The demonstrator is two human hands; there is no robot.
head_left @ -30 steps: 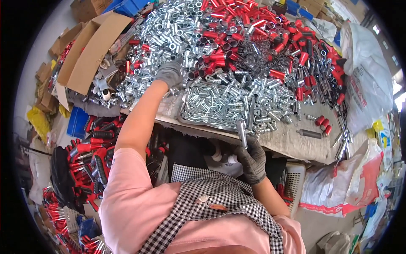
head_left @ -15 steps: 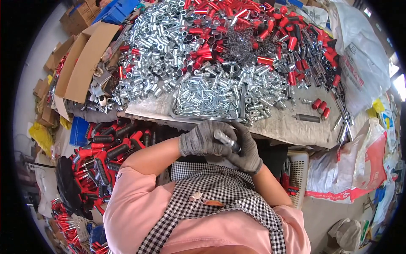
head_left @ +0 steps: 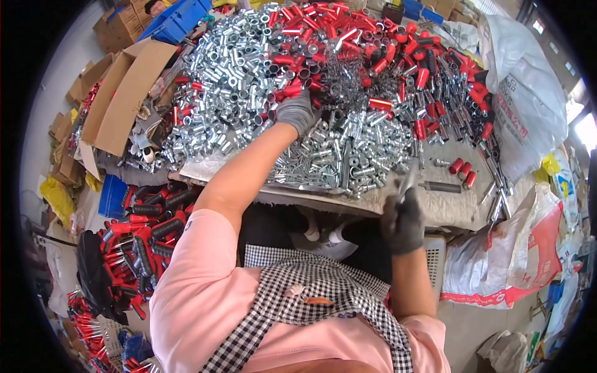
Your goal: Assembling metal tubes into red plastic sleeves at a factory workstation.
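Note:
My left hand [head_left: 296, 114], in a grey knit glove, reaches over the bench into the heap. Its fingers close on a red metal sleeve [head_left: 288, 92], with their tips partly hidden among the parts. At the bench's front edge, my gloved right hand [head_left: 403, 227] is wrapped round a slim silvery metal piece [head_left: 407, 180]. Motion smears it, so its exact kind does not show. Silver metal sleeves [head_left: 233, 81] are heaped left of my left hand. Beneath my left forearm lies a tray of small metal pins [head_left: 305, 158]; metal fittings [head_left: 367, 168] lie to its right.
Tangled wire springs [head_left: 345, 78] sit amid the red sleeves. Right of them are metal rods [head_left: 460, 93], a dark bar [head_left: 441, 186] and white sacks [head_left: 528, 105]. A cardboard box [head_left: 127, 99] stands left. Red-and-black handled tools [head_left: 149, 230] are piled lower left.
My hands have parted. The left has gone forward into the red sleeves; the right has moved right, taking the metal piece from in front of my chest.

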